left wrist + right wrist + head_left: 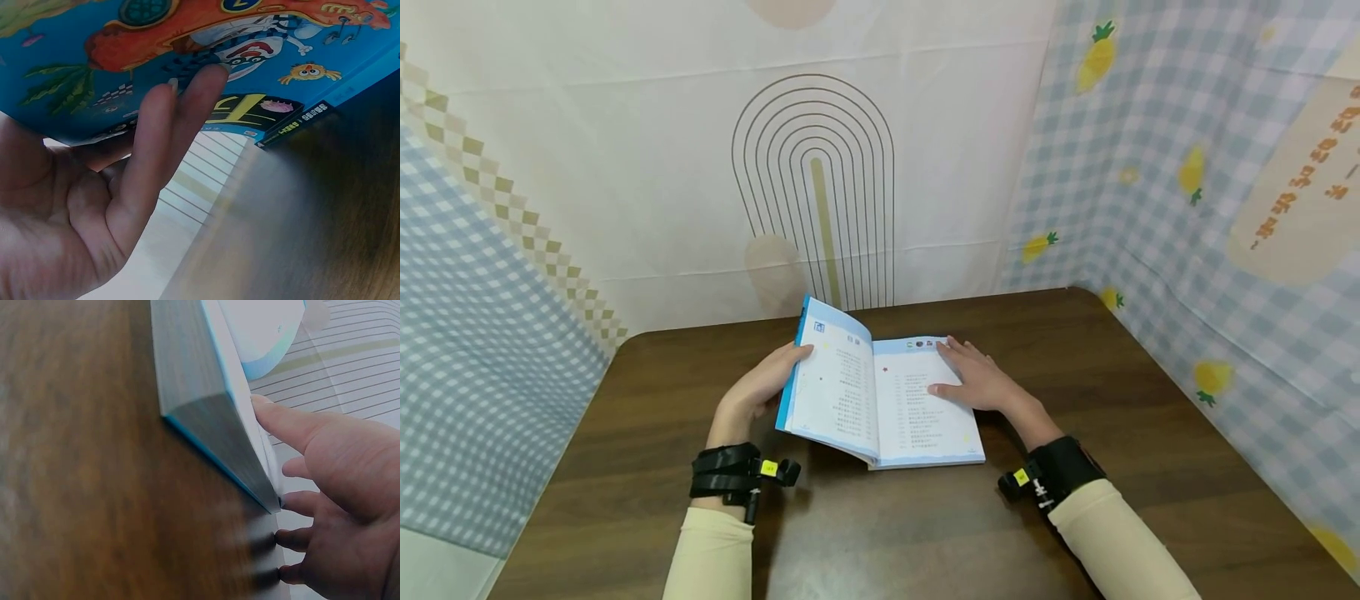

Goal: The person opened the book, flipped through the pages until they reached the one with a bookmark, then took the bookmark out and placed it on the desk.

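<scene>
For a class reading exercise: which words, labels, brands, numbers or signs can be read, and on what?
None reads with certainty.
Book pages: print and headings too small.
Cover: yellow lettering partly hidden; circled sign cut off.
Spine: lettering blurred.
Cloth: orange lettering slanted, unclear.
Wrist straps: yellow labels too small.

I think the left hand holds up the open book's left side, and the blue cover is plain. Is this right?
Not plain: the left wrist view shows colourful pictures on the blue cover. The left hand holds up the open book's left side.
</scene>
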`<state>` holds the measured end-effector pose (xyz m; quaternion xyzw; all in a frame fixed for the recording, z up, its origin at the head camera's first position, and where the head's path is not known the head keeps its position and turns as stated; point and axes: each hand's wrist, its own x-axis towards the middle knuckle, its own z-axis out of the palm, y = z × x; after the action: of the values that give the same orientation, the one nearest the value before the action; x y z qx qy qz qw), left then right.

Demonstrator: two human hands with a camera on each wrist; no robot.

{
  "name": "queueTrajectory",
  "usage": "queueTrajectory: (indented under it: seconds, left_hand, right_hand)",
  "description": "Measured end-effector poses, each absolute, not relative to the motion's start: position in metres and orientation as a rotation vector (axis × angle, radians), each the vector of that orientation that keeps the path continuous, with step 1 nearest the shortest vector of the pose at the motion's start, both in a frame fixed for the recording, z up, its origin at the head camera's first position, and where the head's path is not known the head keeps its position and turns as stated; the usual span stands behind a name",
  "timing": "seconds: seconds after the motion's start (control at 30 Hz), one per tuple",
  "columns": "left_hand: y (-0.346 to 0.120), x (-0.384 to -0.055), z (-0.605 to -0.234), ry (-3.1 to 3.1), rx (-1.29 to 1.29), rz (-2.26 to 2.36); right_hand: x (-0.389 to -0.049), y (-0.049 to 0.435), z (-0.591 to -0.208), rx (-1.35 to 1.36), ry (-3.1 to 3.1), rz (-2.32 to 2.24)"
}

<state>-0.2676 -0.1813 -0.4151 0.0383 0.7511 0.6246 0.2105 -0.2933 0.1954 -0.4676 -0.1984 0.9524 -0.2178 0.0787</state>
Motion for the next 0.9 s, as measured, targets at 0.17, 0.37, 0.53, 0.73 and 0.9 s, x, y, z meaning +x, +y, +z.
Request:
queueTrajectory:
  seconds: [0.17,0.37,0.53,0.73,0.9]
  left_hand:
    - [-0.1821,-0.268,-0.4168,2.101,0.112,1.739]
    - [-0.1818,-0.2683,-0.4158,2.102,0.11,1.73]
    - [-0.1815,-0.2676,-0.415,2.095,0.104,1.735]
    - [-0.1812,-0.2675,-0.4142,2.097,0.145,1.732]
    - [-0.1815,-0.2665,-0.4141,2.111,0.158,1.73]
  right_hand:
    - [-0.2948,0.1943,-0.4685,-0.593,2.85,-0.655]
    - [-0.2943,0.1937,-0.4682,-0.578,2.846,-0.672]
    - [-0.2949,0.1937,-0.4705,-0.573,2.855,-0.679]
    - [-0.2946,0.194,-0.4696,-0.595,2.861,-0.712]
    - [-0.2945,0.1939,-0.4676,-0.607,2.862,-0.751]
